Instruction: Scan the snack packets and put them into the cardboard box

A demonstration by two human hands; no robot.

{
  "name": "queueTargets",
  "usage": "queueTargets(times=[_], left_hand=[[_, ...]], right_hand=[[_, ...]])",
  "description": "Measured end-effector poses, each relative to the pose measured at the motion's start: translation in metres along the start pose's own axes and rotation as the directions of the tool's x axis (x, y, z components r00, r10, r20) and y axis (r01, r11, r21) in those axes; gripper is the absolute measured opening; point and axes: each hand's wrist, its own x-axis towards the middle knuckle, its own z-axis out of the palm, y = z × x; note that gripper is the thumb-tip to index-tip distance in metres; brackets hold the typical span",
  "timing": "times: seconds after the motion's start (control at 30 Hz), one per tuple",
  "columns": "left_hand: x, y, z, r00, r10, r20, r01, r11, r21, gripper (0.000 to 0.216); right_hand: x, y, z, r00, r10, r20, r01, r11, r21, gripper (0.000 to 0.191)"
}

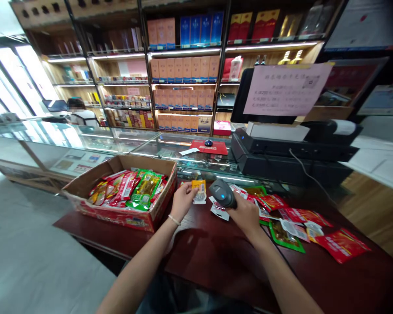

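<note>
My left hand (183,199) pinches the edge of a small yellow snack packet (199,192) with a clear lower part, held a little above the dark red counter. In my right hand (245,214) is a dark barcode scanner (222,193) with a blue light on top; its head points toward the packet, and my fingers are wrapped round its handle. Under the scanner lies a white-edged packet (218,210), partly hidden. An open cardboard box (118,213) full of red, green and yellow snack packets (144,189) stands left of my left hand.
Several loose packets, red (342,244) and green (285,235), lie right of my right hand. Behind stand a glass display case (144,146), a mouse (208,142) on a red mat, and a till with a monitor (240,96). A person (81,115) is at the far left.
</note>
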Motion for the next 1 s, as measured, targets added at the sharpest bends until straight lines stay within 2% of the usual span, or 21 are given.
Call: queueTargets(times=[0.1, 0.2, 0.3, 0.37, 0.43, 0.5, 0.6, 0.7, 0.9, 1.0], left_hand=[[-0.012, 0.052, -0.04, 0.988, 0.152, -0.027, -0.145, 0.973, 0.181, 0.031], [-0.011, 0.082, -0.106, 0.968, 0.213, -0.132, -0.146, 0.908, 0.394, 0.034], [-0.004, 0.085, -0.182, 0.918, 0.247, -0.311, 0.015, 0.761, 0.648, 0.037], [-0.003, 0.08, -0.226, 0.907, 0.165, -0.387, 0.187, 0.667, 0.721, 0.047], [-0.006, 0.074, -0.256, 0.899, 0.112, -0.423, 0.272, 0.616, 0.74, 0.049], [-0.011, 0.069, -0.269, 0.902, 0.137, -0.409, 0.253, 0.6, 0.758, 0.045], [-0.019, 0.067, -0.263, 0.914, 0.213, -0.345, 0.162, 0.589, 0.792, 0.036], [-0.022, 0.074, -0.235, 0.925, 0.262, -0.276, 0.065, 0.607, 0.792, 0.033], [-0.026, 0.094, -0.144, 0.937, 0.343, -0.067, -0.163, 0.601, 0.783, 0.029], [-0.025, 0.085, -0.096, 0.928, 0.367, 0.07, -0.293, 0.598, 0.746, 0.028]], right_hand=[[0.017, -0.017, -0.01, 0.998, -0.034, -0.048, 0.035, 0.999, 0.007, 0.039], [0.033, -0.041, -0.009, 0.99, -0.093, -0.109, 0.099, 0.994, 0.055, 0.036], [0.043, -0.071, -0.002, 0.98, -0.132, -0.148, 0.149, 0.983, 0.11, 0.034], [0.047, -0.09, 0.003, 0.977, -0.157, -0.145, 0.178, 0.973, 0.148, 0.033], [0.048, -0.104, 0.008, 0.976, -0.174, -0.13, 0.196, 0.963, 0.184, 0.032], [0.048, -0.113, 0.013, 0.976, -0.185, -0.112, 0.205, 0.956, 0.21, 0.031], [0.044, -0.116, 0.02, 0.979, -0.183, -0.09, 0.199, 0.954, 0.226, 0.032], [0.04, -0.106, 0.025, 0.983, -0.166, -0.076, 0.178, 0.964, 0.2, 0.031], [0.03, -0.061, 0.027, 0.993, -0.107, -0.044, 0.109, 0.992, 0.058, 0.038], [0.023, -0.036, 0.024, 0.998, -0.063, -0.017, 0.063, 0.998, -0.002, 0.039]])
